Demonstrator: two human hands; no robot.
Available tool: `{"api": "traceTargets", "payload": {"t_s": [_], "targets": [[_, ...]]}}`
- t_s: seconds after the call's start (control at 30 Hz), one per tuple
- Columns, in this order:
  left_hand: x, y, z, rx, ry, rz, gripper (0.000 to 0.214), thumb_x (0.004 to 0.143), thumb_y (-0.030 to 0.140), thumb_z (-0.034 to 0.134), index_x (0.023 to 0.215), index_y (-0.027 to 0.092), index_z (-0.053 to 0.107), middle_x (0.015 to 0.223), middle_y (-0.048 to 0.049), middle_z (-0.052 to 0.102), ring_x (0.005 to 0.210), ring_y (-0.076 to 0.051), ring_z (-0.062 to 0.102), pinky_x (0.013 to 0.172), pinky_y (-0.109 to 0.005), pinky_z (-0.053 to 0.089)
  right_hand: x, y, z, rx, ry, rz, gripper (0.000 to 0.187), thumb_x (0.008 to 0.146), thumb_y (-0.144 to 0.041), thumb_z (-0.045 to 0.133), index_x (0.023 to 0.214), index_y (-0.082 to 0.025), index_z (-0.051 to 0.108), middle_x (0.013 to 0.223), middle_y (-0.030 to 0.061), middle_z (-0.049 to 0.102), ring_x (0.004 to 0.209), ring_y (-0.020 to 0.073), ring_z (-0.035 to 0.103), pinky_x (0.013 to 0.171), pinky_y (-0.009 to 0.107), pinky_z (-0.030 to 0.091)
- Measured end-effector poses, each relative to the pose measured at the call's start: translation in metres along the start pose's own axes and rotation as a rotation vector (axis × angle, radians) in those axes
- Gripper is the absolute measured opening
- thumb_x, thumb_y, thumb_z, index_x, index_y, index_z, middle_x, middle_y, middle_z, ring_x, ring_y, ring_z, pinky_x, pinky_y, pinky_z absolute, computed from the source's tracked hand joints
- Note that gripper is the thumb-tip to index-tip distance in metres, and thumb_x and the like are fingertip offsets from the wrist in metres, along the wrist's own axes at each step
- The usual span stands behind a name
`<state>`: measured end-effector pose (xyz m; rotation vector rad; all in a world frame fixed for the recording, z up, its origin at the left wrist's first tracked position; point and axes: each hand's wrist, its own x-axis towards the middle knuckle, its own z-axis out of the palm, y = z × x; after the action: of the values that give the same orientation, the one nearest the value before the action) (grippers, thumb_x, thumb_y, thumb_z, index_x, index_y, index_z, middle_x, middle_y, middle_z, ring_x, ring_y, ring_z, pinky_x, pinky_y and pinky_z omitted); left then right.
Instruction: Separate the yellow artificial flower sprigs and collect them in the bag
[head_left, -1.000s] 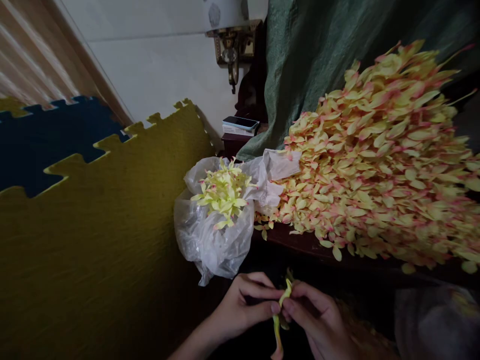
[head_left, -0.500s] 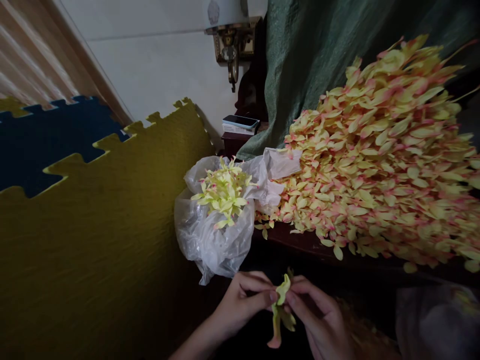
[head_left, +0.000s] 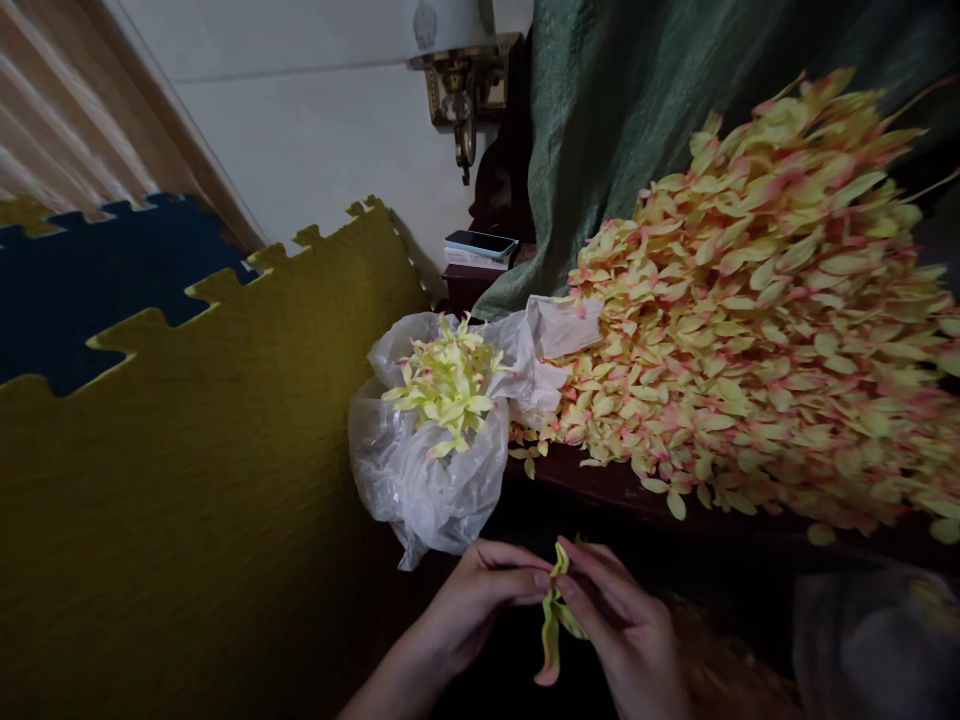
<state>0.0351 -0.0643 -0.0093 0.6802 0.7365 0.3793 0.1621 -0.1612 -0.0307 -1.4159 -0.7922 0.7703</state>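
Both hands meet low in the middle of the head view around one yellow-green artificial flower petal piece with a pinkish tip. My left hand pinches it from the left between thumb and fingers. From the other side my right hand pinches its upper part. The lower petals hang down below the fingertips. Just beyond the hands, a clear plastic bag holds a bunch of similar yellow-green petal pieces. A large heap of yellow and pink petals covers the surface to the right.
Yellow foam puzzle mats stand along the left, with a blue mat behind. A phone rests on a small box at the back. Green cloth hangs behind the heap; a wall lamp is above.
My right hand has shifted slightly left and its fingers have closed over the top petal, which now looks narrower and folded. The bag and the heap have stayed put.
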Motion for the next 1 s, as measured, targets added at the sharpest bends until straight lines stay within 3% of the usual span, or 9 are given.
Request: {"api": "traceTargets", "payload": {"t_s": [0.13, 0.27, 0.37, 0.6, 0.83, 0.93, 1.0], "targets": [[0.003, -0.004, 0.0, -0.052, 0.05, -0.027, 0.018, 0.055, 0.025, 0.088, 0.067, 0.015, 0.079, 0.069, -0.005, 0.075, 0.068, -0.014, 0.064, 0.073, -0.024, 0.05, 0.0, -0.003, 0.007, -0.039, 0.072, -0.05, 0.022, 0.081, -0.027, 0.069, 0.102, -0.028, 0.075, 0.094, 0.005, 0.07, 0.082, 0.0179, 0.072, 0.069, 0.022, 0.059], [0.006, -0.007, 0.001, -0.105, 0.071, -0.02, 0.019, 0.055, 0.025, 0.088, 0.066, 0.014, 0.079, 0.068, -0.0052, 0.074, 0.069, -0.014, 0.063, 0.076, -0.025, 0.05, -0.001, -0.008, 0.014, -0.177, 0.201, -0.207, 0.008, 0.08, -0.024, 0.068, 0.084, -0.024, 0.075, 0.077, 0.0028, 0.068, 0.07, 0.0159, 0.07, 0.063, 0.021, 0.058], [0.007, -0.009, 0.0, -0.074, 0.085, 0.031, 0.016, 0.057, 0.024, 0.087, 0.066, 0.014, 0.079, 0.064, -0.004, 0.073, 0.067, -0.011, 0.06, 0.071, -0.021, 0.046, -0.001, -0.01, 0.013, -0.326, 0.206, -0.299, 0.009, 0.08, -0.023, 0.067, 0.078, -0.023, 0.076, 0.077, 0.0047, 0.071, 0.069, 0.0159, 0.07, 0.064, 0.02, 0.057], [0.004, -0.009, 0.0, 0.047, 0.106, 0.128, 0.014, 0.064, 0.027, 0.082, 0.071, 0.015, 0.08, 0.066, -0.0042, 0.072, 0.066, -0.013, 0.057, 0.069, -0.023, 0.04, 0.0, -0.005, 0.009, -0.301, 0.111, -0.148, 0.012, 0.077, -0.029, 0.072, 0.085, -0.023, 0.078, 0.09, 0.0088, 0.075, 0.081, 0.0232, 0.072, 0.073, 0.03, 0.06], [0.005, -0.015, 0.002, 0.177, 0.177, 0.252, 0.02, 0.066, 0.035, 0.081, 0.07, 0.015, 0.078, 0.069, -0.0038, 0.069, 0.071, -0.016, 0.057, 0.072, -0.026, 0.041, 0.006, -0.005, 0.01, -0.105, 0.106, 0.027, 0.016, 0.072, -0.036, 0.075, 0.073, -0.02, 0.076, 0.082, 0.0091, 0.074, 0.076, 0.0238, 0.072, 0.065, 0.03, 0.061], [0.007, -0.025, 0.004, 0.204, 0.268, 0.32, 0.026, 0.068, 0.04, 0.079, 0.071, 0.015, 0.075, 0.072, -0.0037, 0.069, 0.074, -0.017, 0.058, 0.071, -0.025, 0.044, 0.002, 0.003, 0.018, -0.121, 0.192, 0.057, 0.023, 0.075, -0.042, 0.072, 0.078, -0.019, 0.074, 0.084, 0.0107, 0.075, 0.072, 0.0244, 0.072, 0.062, 0.032, 0.061], [0.01, -0.031, 0.007, 0.173, 0.311, 0.327, 0.033, 0.069, 0.047, 0.077, 0.073, 0.014, 0.071, 0.069, -0.0021, 0.065, 0.064, -0.014, 0.056, 0.058, -0.023, 0.044, -0.002, 0.011, 0.028, -0.176, 0.285, 0.034, 0.027, 0.079, -0.045, 0.067, 0.082, -0.019, 0.072, 0.087, 0.0119, 0.075, 0.072, 0.0249, 0.073, 0.061, 0.033, 0.06]]}}
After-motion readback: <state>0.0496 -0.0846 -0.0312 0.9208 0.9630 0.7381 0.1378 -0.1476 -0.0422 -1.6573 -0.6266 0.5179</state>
